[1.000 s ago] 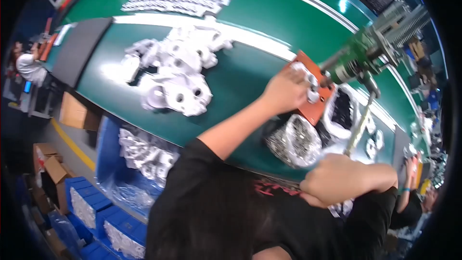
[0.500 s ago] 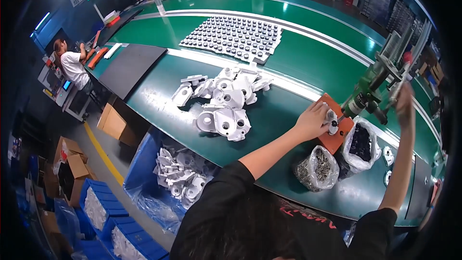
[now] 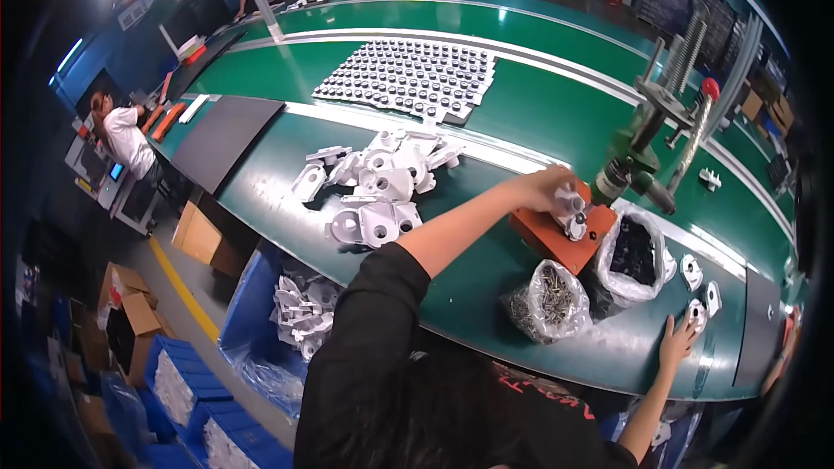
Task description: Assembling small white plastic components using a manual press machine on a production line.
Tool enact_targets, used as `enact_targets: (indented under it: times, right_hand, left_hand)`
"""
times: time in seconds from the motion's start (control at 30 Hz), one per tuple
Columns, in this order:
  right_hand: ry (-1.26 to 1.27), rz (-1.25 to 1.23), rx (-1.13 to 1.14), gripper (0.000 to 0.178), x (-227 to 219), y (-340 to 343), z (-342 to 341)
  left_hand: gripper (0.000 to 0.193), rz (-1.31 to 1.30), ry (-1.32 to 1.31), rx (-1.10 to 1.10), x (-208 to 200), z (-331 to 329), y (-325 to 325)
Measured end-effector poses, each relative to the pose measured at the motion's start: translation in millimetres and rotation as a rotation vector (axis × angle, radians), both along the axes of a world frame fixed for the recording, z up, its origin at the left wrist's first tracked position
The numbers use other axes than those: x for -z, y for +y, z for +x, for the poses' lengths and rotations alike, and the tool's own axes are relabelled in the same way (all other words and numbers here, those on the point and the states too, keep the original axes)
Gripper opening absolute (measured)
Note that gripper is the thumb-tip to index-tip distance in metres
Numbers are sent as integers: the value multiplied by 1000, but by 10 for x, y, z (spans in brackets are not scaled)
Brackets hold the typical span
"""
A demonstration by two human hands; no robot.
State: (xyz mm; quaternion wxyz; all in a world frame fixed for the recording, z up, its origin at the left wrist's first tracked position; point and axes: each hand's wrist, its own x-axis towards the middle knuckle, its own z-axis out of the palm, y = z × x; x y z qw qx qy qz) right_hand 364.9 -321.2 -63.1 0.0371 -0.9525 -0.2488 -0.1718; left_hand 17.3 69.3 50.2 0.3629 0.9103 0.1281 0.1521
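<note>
My left hand point(image 3: 549, 191) is closed on a small white plastic housing point(image 3: 574, 224), which it holds tilted over the orange base point(image 3: 556, 239) of a green hand press. The hand hides part of it. The press head point(image 3: 618, 175) stands just right of that hand, and its lever with a red knob point(image 3: 710, 89) is untouched. My right hand point(image 3: 674, 346) reaches over the table at the right, fingers apart. Its fingertips are at a white plastic piece point(image 3: 695, 316), beside two similar pieces point(image 3: 691, 271); whether they grip it is unclear.
A bag of metal screws point(image 3: 556, 300) and a bag of black parts point(image 3: 632, 252) stand near the press. White housings point(image 3: 382, 178) lie piled at left; rows of black-topped parts point(image 3: 408, 78) sit behind. A blue bin point(image 3: 239, 313) stands below the table. A co-worker point(image 3: 126, 135) is far left.
My right hand has let go of the press lever and come down to the white pieces at the right. My left hand has tilted the housing up from the orange base.
</note>
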Motion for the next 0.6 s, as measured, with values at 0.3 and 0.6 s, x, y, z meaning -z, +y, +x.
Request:
enact_targets:
  times: [0.3, 0.6]
  right_hand:
    - [122, 476, -353, 54, -254, 10, -307]
    - [32, 368, -377, 53, -139, -15, -237]
  left_hand:
    - [31, -770, -205, -227, -210, -480, 502]
    - [50, -546, -539, -332, -101, -148, 386]
